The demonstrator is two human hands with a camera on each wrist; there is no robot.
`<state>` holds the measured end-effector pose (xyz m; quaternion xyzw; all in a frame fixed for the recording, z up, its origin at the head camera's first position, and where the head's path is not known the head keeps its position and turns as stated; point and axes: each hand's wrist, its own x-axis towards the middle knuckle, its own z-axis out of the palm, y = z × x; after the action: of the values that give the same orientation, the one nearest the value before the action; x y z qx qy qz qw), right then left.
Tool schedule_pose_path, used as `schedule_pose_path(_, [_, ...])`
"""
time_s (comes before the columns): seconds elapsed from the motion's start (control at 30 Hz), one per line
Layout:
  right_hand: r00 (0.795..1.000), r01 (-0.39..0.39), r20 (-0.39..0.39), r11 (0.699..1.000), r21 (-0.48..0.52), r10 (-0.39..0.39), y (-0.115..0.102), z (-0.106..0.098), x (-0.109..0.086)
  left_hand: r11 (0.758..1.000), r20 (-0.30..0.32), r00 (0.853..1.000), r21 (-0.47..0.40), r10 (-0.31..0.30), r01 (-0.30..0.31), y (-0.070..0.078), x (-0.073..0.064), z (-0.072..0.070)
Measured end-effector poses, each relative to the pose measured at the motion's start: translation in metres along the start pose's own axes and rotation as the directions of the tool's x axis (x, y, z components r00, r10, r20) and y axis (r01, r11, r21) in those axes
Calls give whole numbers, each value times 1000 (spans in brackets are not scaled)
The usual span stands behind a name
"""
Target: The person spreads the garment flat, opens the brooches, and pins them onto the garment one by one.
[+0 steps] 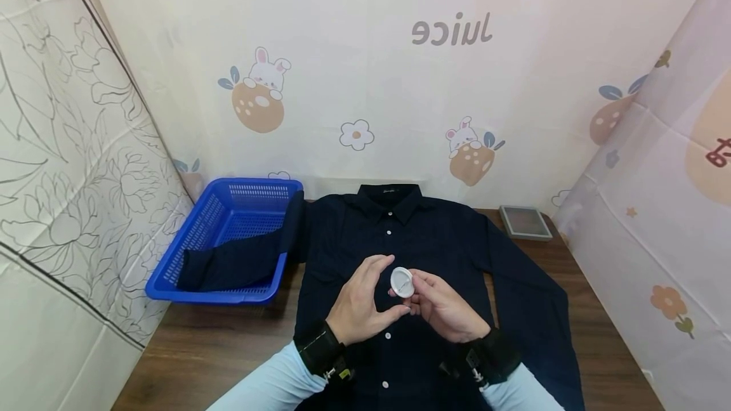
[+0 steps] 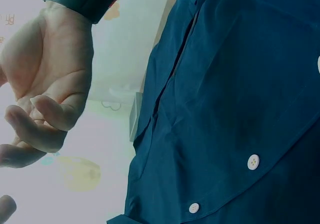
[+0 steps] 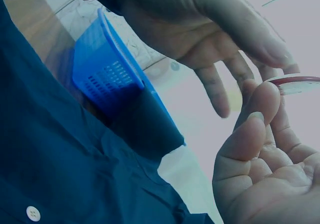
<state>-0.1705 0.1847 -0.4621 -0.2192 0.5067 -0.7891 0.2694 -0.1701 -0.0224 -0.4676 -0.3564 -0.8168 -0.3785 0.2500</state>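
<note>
My right hand (image 1: pixel 448 311) pinches a round pin-back badge (image 1: pixel 401 282) between thumb and fingers, above the front of a dark navy button-up shirt (image 1: pixel 348 246). The badge's white back and its thin pin face up toward the head camera. From the right wrist, the badge (image 3: pixel 300 82) appears edge-on with a reddish rim. Just left of it, my left hand (image 1: pixel 360 303) is held with thumb and fingers spread apart, gripping nothing. The shirt lies spread out, collar at the far side, white buttons (image 1: pixel 388 336) down the middle.
A blue plastic basket (image 1: pixel 219 300) stands at the left, with one shirt sleeve (image 1: pixel 234 262) lying in it. The other sleeve (image 1: pixel 537 297) stretches right across the brown wooden table (image 1: pixel 228 347). A small grey square tray (image 1: pixel 525 223) sits at the back right. Printed curtains surround the table.
</note>
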Motion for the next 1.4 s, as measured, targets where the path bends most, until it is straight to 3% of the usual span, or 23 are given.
schedule_pose_path(0.27, [997, -51, 67, 996, 70, 47, 8, 2, 1, 1000, -1, 1000, 10, 25, -25, 0, -3, 0])
schedule_pose_path(0.57, [993, -56, 107, 994, 97, 46, 14, 4, 1, 998, -15, 998, 15, 65, -65, 2, -6, 1])
schedule_pose_path(0.83, [993, -83, 93, 992, 93, 75, 17, 6, 0, 997, -32, 998, 46, 58, -57, 3, -7, 0])
schedule_pose_path(0.97, [996, -37, 83, 999, 40, 33, 17, 7, 0, 998, -47, 998, 59, 39, -36, 3, -9, -1])
schedule_pose_path(1.1, [1000, 3, 6, 997, -73, -3, 16, 10, 0, 996, -62, 998, 84, 17, -11, 1, -10, -1])
schedule_pose_path(1.4, [986, 5, -159, 958, -288, -52, 17, 20, 1, 994, -58, 998, 111, 1, 5, 0, -11, -1])
